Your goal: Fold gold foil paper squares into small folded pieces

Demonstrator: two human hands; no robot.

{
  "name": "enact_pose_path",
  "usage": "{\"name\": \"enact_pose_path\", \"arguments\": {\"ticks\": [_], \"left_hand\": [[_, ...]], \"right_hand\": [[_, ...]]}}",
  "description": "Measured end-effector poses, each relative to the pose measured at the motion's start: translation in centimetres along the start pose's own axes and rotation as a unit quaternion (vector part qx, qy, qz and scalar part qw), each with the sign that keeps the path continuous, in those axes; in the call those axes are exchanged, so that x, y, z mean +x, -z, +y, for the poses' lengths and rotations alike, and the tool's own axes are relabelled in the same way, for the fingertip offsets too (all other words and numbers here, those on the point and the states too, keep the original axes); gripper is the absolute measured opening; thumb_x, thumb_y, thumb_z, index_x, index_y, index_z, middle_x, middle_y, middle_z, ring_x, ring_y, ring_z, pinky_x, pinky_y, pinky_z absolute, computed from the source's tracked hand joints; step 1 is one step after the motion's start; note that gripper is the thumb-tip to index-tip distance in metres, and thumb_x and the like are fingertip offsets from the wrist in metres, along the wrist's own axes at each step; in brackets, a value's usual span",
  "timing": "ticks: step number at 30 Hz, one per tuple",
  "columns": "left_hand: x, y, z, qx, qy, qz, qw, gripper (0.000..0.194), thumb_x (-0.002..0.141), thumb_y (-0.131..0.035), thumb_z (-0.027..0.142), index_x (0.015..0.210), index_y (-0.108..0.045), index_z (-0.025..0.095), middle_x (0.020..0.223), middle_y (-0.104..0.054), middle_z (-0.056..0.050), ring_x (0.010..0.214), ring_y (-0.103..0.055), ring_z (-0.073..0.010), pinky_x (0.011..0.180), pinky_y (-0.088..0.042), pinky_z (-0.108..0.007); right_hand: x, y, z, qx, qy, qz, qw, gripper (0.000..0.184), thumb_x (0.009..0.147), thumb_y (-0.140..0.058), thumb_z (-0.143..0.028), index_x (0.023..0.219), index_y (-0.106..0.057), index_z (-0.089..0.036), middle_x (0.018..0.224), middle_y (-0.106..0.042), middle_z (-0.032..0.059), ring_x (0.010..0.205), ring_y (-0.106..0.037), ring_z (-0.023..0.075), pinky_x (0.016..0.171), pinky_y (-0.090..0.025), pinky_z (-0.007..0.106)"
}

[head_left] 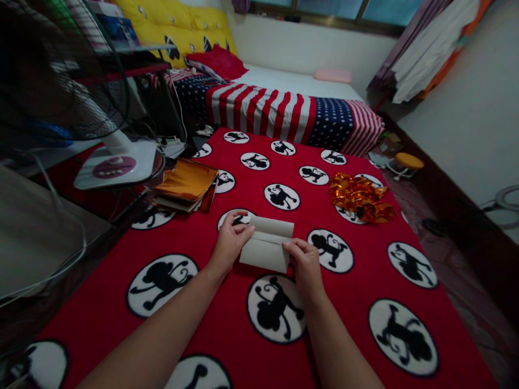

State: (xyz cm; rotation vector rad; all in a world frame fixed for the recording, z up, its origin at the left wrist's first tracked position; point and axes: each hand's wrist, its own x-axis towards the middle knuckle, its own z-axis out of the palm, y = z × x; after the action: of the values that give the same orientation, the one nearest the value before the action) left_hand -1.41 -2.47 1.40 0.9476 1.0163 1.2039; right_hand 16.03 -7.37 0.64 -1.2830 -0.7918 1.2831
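A pale sheet of paper [265, 254], folded in from both its far and near edges, is held just over the red cloth. My left hand [234, 237] pinches its left side with thumb and fingers. At the right side, my right hand [303, 256] grips the paper between thumb and fingertips. The two folded flaps come close to each other along a line across the middle. To the left lies a stack of orange-gold paper sheets [186, 181]. Farther off on the right sits a heap of shiny orange foil pieces [359, 197], apart from both hands.
The red cloth with monkey circles [227, 308] covers the surface before me. A fan base [141, 162] stands at the left, with cables nearby. Behind are a bed with a flag-patterned cover [263, 111] and a yellow stool [408, 160] at the right.
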Motion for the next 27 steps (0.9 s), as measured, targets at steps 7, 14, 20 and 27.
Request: {"name": "enact_pose_path", "arguments": {"ticks": [7,14,20,27], "left_hand": [[0.3,0.5,0.4,0.027,-0.003,-0.018,0.999,0.040,0.065,-0.076,0.031,0.099,-0.058,0.017,0.070,-0.068,0.000,0.062,-0.063,-0.0128,0.057,-0.047,-0.019],[0.3,0.7,0.5,0.088,-0.009,-0.051,0.995,0.025,0.066,-0.075,0.029,0.084,-0.069,0.012,0.078,-0.071,-0.004,0.072,-0.065,-0.0156,0.066,-0.050,-0.024],[0.1,0.6,-0.3,0.140,-0.069,-0.063,0.986,0.027,0.069,-0.070,0.019,0.095,-0.066,0.014,0.084,-0.071,-0.004,0.076,-0.068,-0.0149,0.072,-0.053,-0.023],[-0.5,0.3,0.3,0.198,-0.140,-0.034,0.969,0.015,0.072,-0.060,0.012,0.082,-0.072,0.015,0.084,-0.074,-0.005,0.077,-0.069,-0.0155,0.074,-0.054,-0.025]], "right_hand": [[0.2,-0.1,-0.2,0.037,-0.010,0.027,0.999,0.026,0.070,-0.069,-0.034,0.058,-0.053,-0.018,0.054,-0.040,-0.0057,0.046,-0.037,0.0070,0.041,-0.032,0.018],[0.4,-0.1,-0.2,0.022,0.020,0.026,0.999,0.018,0.073,-0.067,-0.037,0.074,-0.061,-0.020,0.066,-0.058,-0.0030,0.058,-0.052,0.0124,0.051,-0.041,0.021],[0.5,0.1,-0.1,-0.032,0.107,0.064,0.992,0.016,0.075,-0.069,-0.036,0.080,-0.067,-0.020,0.075,-0.064,-0.0007,0.071,-0.056,0.0152,0.066,-0.044,0.026],[0.7,0.8,-0.3,-0.012,0.224,0.030,0.974,0.009,0.069,-0.064,-0.013,0.068,-0.067,-0.021,0.088,-0.065,0.0028,0.086,-0.059,0.0183,0.075,-0.046,0.031]]}}
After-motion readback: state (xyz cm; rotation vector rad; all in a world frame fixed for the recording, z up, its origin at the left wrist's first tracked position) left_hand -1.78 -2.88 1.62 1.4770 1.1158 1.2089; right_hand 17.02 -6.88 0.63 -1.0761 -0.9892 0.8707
